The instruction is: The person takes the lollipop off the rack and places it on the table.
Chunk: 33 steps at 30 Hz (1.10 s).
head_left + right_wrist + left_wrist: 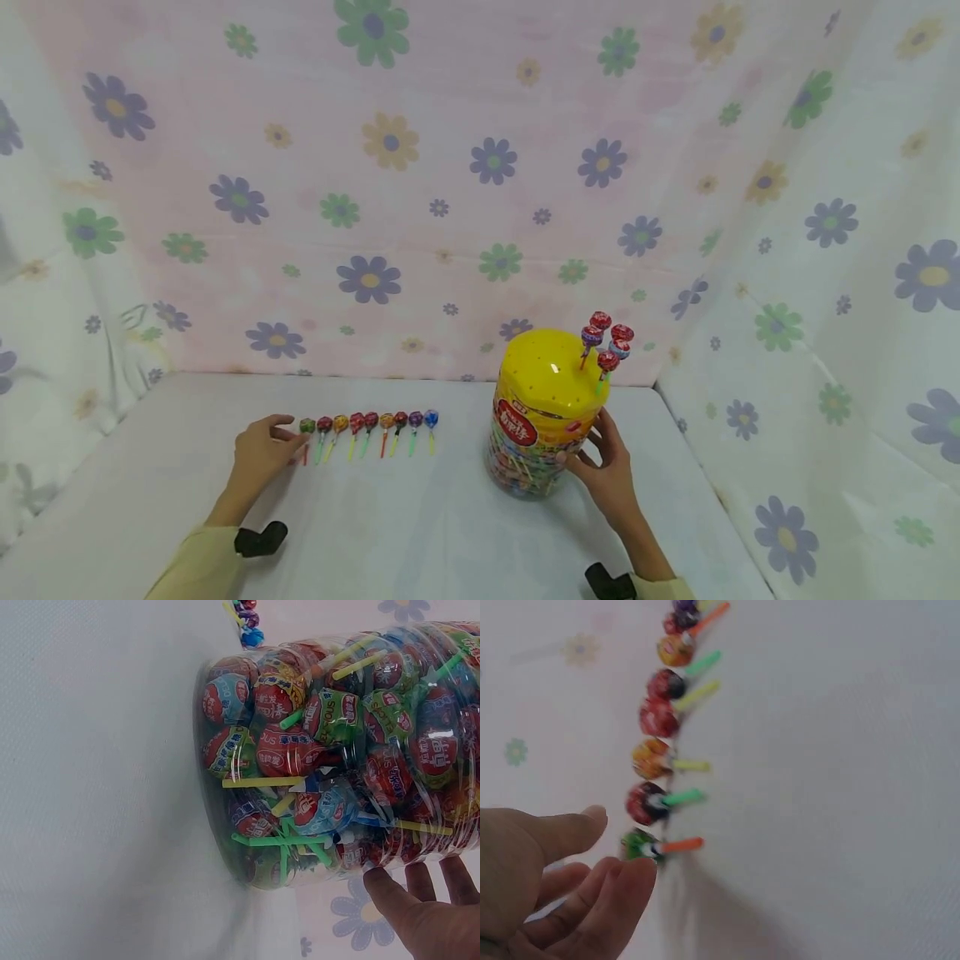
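Note:
My left hand [264, 450] is at the left end of a row of wrapped lollipops on the white table. Its fingertips are right at the green lollipop [639, 846], which has an orange-red stick; thumb and fingers stand apart. My right hand [606, 467] rests against the right side of a big clear jar [337, 750] full of lollipops, thumb in front and fingers spread along the side. The jar's yellow lid [551, 367] has small holes, and several red and purple-blue lollipops [607, 360] stand upright at its right edge.
The row continues rightward to a blue lollipop [431, 418], heads toward the back, sticks toward me. White cloth covers the table [375, 533]. A flowered curtain [420, 208] hangs behind and at both sides. Black devices are strapped to both wrists.

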Available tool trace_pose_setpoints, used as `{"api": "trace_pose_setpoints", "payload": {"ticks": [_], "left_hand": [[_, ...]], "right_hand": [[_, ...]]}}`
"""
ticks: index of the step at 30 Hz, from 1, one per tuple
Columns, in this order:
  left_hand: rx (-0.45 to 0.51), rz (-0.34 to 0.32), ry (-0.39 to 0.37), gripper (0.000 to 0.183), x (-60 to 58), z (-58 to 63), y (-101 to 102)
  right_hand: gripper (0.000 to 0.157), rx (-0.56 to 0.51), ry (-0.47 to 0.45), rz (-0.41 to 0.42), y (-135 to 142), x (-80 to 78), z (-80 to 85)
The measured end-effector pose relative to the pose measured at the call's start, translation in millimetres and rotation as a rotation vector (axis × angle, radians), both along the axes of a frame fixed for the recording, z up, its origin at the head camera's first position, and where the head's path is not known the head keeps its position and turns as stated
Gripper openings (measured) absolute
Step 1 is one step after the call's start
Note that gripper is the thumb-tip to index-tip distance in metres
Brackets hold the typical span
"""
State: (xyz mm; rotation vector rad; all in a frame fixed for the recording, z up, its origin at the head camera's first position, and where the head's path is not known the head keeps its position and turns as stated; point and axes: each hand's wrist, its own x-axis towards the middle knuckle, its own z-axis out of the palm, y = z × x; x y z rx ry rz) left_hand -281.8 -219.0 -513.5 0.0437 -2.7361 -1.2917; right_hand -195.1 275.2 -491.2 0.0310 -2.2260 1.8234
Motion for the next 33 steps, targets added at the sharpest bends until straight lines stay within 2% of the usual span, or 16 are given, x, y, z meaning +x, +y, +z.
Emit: {"api": "trace_pose_setpoints", "payload": {"ticks": [6,13,20,25,29,33], "left_hand": [[0.147,-0.123,0.161,0.035,8.5,15.9,21.9],[0.310,-0.260,0.301,0.032,18.0,33.3,70.8],[0.396,-0.361,0.430,0.029,24.0,56.1,119.4],[0.464,-0.407,0.474,0.028,25.8,79.3,149.9],[0.507,-0.471,0.489,0.029,29.7,99.5,173.2],[0.541,-0.534,0.505,0.030,33.6,114.3,193.2]], "right_hand": [[0.093,-0.001,0.004,0.006,1.5,-2.2,-0.6],[0.092,0.009,0.019,0.014,-1.1,-2.2,1.0],[0.092,0.021,0.008,0.025,-1.4,-1.0,2.5],[0.092,0.036,-0.018,0.047,0.3,-0.2,5.9],[0.092,0.060,-0.036,0.066,1.2,0.8,10.4],[0.092,0.073,-0.053,0.073,1.1,2.1,15.2]]}}
